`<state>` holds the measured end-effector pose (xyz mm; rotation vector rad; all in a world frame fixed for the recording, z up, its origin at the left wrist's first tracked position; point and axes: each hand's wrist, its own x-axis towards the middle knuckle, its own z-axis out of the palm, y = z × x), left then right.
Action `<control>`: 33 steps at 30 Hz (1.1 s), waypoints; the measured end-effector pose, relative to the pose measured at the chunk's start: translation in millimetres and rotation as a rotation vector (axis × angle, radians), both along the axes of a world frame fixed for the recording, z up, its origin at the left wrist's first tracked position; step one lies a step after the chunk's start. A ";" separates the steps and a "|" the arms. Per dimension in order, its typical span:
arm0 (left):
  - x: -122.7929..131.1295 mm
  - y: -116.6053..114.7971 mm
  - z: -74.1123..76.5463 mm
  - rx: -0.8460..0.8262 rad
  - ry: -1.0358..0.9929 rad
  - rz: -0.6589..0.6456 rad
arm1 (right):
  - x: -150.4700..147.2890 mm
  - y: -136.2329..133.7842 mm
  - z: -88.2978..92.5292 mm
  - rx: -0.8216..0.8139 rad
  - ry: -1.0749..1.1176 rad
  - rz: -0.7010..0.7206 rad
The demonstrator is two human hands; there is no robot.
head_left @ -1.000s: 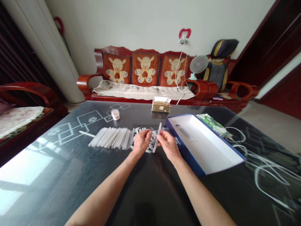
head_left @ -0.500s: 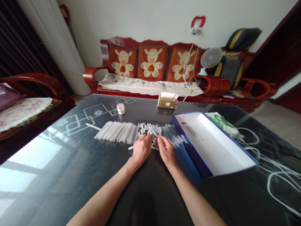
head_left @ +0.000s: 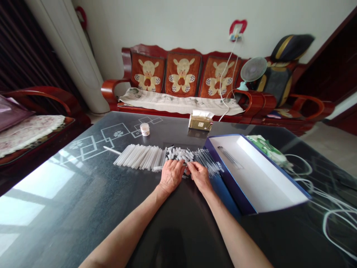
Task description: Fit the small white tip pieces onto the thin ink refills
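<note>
left hand (head_left: 173,174) & right hand (head_left: 198,175) meet at the near edge of the cap pile (head_left: 178,153), tips almost touching; fingers of both curled in, thumbs twd each other, but can't tell if a small pc is held btwn them. pile of short white & blk pcs lies just beyond the fingertips, no common long axis, abt equally nr both hands. row of pale tubes (head_left: 141,157) is to the left, nearer left hand, long axes running away from the person, far ends leaning rt. thin refills (head_left: 205,158) lie to the rt, nearer right hand, far ends leaning left. blue-walled box (head_left: 259,180) stands just rt of them, its wall bounding that side. hands hide pile's near part. also on bench (head_left: 186,223): loose tube (head_left: 111,150) past row's left end, small tub (head_left: 144,129) & tissue pack (head_left: 200,124) farther back.
</note>
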<state>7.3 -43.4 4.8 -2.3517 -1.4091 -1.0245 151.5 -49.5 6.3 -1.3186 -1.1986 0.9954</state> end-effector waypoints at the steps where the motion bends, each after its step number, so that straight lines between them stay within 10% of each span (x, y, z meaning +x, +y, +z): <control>1: -0.2 0.0 -1.4 0.003 -0.019 -0.004 | 0.1 -0.3 -0.2 0.007 0.010 0.002; 33: -10.7 3.5 -0.8 -0.040 0.064 0.015 | -3.6 0.2 -5.4 0.293 -0.113 0.079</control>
